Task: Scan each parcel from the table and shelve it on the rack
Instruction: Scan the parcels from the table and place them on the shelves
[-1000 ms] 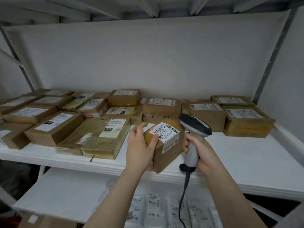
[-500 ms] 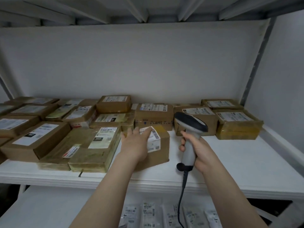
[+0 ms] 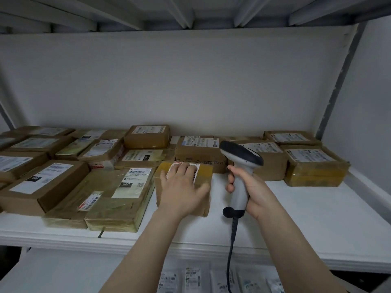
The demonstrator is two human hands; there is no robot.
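**A:** Where is the parcel?

**B:** The parcel, a small brown box with a white label, lies flat on the white shelf of the rack. The left hand rests on top of it. Its grip is wide, with the fingers straight and spread and the palm down over most of the label.

**A:** And the other hand?

**B:** It is to the right of the parcel, held clear of the shelf. The right hand has its grip closed round the handle of a scanner, and the cord hangs down in front.

**A:** Which step is this?

**B:** It looks like shelving, nearly finished. The next move, I judge, is to lift the palm straight off and draw the arm back toward the front for another parcel.

**A:** How much room is there?

**B:** Left of the parcel, a wide taped package sits just beside it; I cannot tell whether they touch. Behind the parcel a box stands close. Right of the parcel, open white shelf runs as far as a taped stack — that is the free space. In front of the parcel, a strip of shelf separates it from the front edge, so nothing overhangs. Below that edge lie labelled pouches.
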